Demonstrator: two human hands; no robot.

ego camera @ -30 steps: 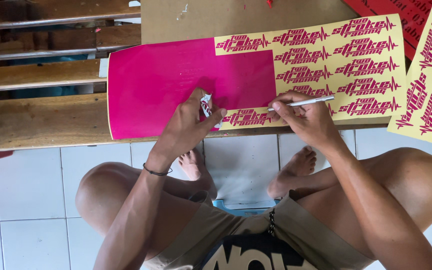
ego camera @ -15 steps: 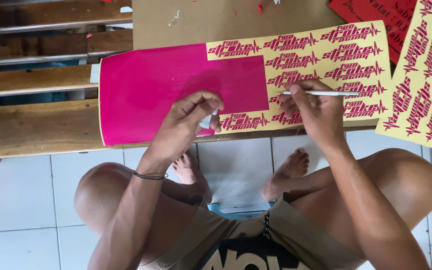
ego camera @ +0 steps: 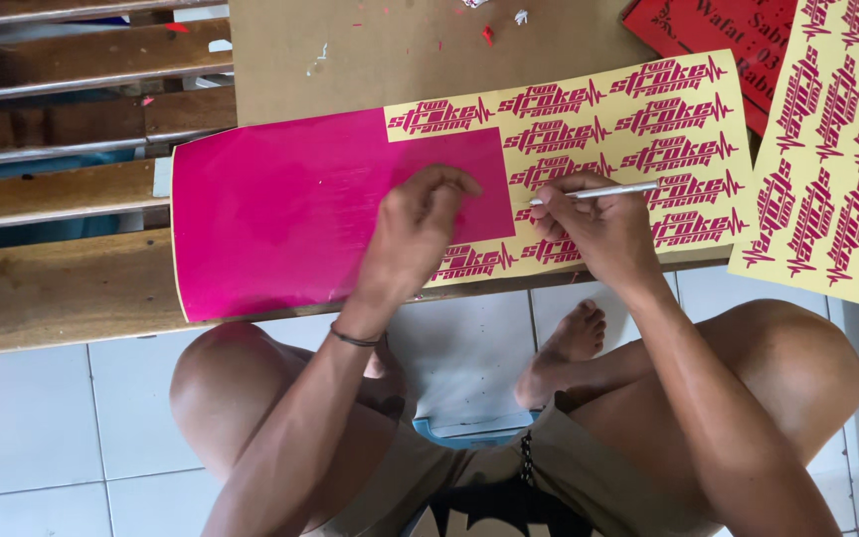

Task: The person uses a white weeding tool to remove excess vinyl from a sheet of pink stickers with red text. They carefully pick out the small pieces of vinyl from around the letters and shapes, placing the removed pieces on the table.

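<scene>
While the left hand (ego camera: pixel 420 224) presses curled fingers flat onto the glossy pink vinyl sheet (ego camera: pixel 290 214) lying on the wooden bench (ego camera: pixel 52 298), the right hand (ego camera: pixel 594 224) pinches a slim metal craft knife (ego camera: pixel 599 192) over its yellow backing.

Pink-and-yellow sticker sheet (ego camera: pixel 330 209) flat on wood; thin silver knife (ego camera: pixel 599 192) above it.

A small sticker-cutting workshop, worked from the floor: a low wooden plank bench (ego camera: pixel 62 288) stands on white floor tiles (ego camera: pixel 42 428). On the bench lies a pink vinyl sheet (ego camera: pixel 290 214), partly weeded to yellow backing; right of the bench lies another decal sheet (ego camera: pixel 837 139).
</scene>
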